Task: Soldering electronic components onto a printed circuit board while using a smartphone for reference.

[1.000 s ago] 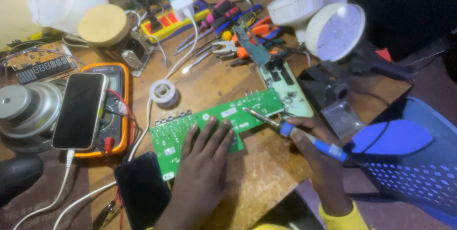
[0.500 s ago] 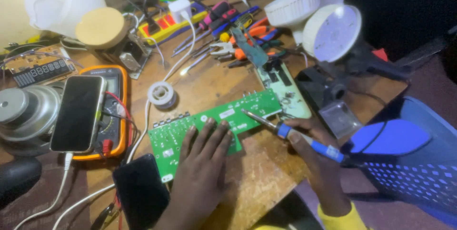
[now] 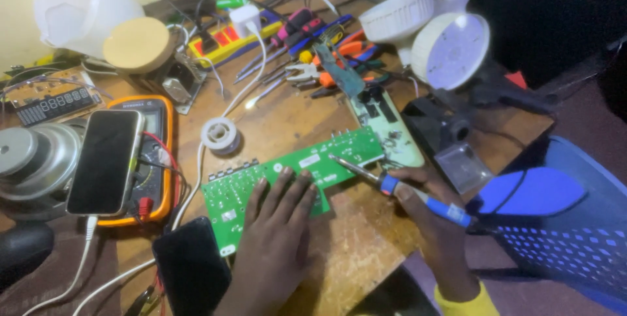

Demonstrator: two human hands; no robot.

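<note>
Our left hand [image 3: 277,224] presses flat, fingers spread, on the green circuit board [image 3: 294,172] lying on the wooden bench [image 3: 346,257]. Our right hand [image 3: 424,205] is clamped on the soldering iron [image 3: 392,185], tip over the board. Risk: the hot tip slips toward our left fingers or bridges pads.

A phone [image 3: 104,161] with a dark, blank rectangular screen is lying face up near the table's [image 3: 287,116] left edge, resting across an orange-cased meter [image 3: 155,159] whose grey display is mostly covered by it. A second dark slab-like phone [image 3: 191,266] is sitting at the near edge, its black face blank. Toward the far left corner, a brown board with a row of unlit grey segment displays [image 3: 53,103] is lying flat; small white labels [image 3: 308,160] are showing on the green circuit board [image 3: 287,175] at the table's middle.
</note>
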